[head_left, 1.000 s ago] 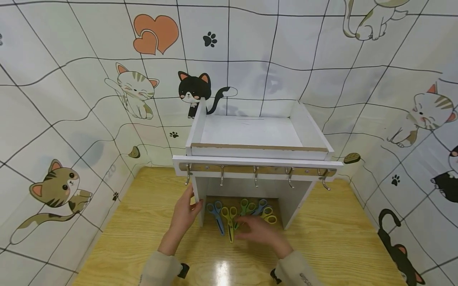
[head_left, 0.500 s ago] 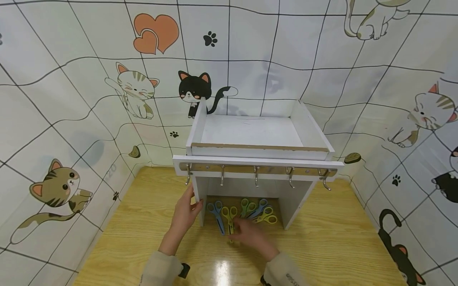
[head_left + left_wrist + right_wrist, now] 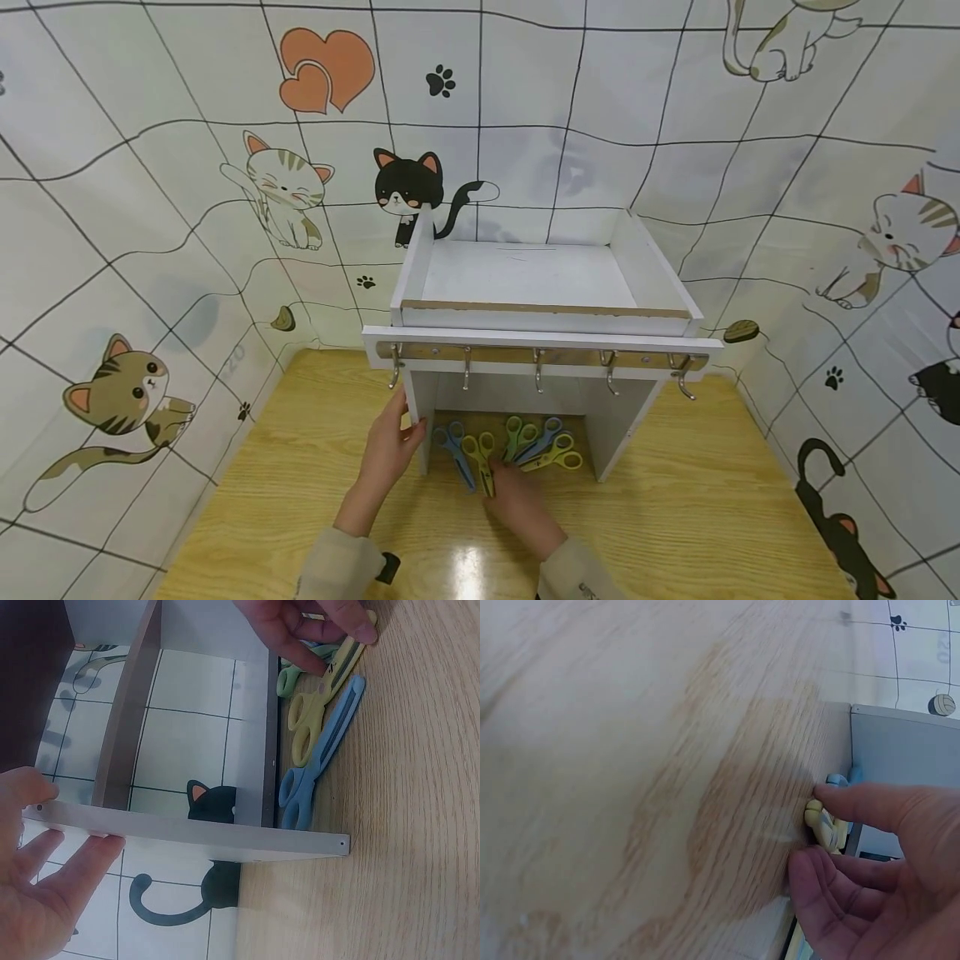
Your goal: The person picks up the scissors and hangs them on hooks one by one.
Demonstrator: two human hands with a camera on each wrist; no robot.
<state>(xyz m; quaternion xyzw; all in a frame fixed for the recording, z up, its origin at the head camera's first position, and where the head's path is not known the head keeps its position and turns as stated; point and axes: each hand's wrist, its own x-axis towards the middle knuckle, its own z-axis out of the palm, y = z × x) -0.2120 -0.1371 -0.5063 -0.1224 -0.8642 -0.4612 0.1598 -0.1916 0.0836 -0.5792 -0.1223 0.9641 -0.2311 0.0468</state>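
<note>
A white shelf unit (image 3: pixel 547 318) stands on the wooden table. My left hand (image 3: pixel 386 450) grips its left side panel (image 3: pixel 195 833), thumb on the inner face and fingers on the outer. Under the shelf lie several scissors. With thumb and fingers, my right hand (image 3: pixel 521 504) pinches the yellow scissors (image 3: pixel 480 454) by the blade end, handles pointing toward the shelf's back; the right wrist view shows thumb and fingertips on either side of the yellow tip (image 3: pixel 821 825). Blue scissors (image 3: pixel 459 458) lie just left of them.
Green scissors (image 3: pixel 516 435), more blue scissors (image 3: pixel 542 442) and a second yellow pair (image 3: pixel 557 455) lie to the right under the shelf. A rail with metal hooks (image 3: pixel 537 358) overhangs the front. Cat-patterned sheeting (image 3: pixel 525 83) surrounds the wooden table (image 3: pixel 697 500).
My right hand has moved left onto the yellow scissors and shifted them slightly back, so the tip lies nearer the shelf. The left hand stays on the panel.
</note>
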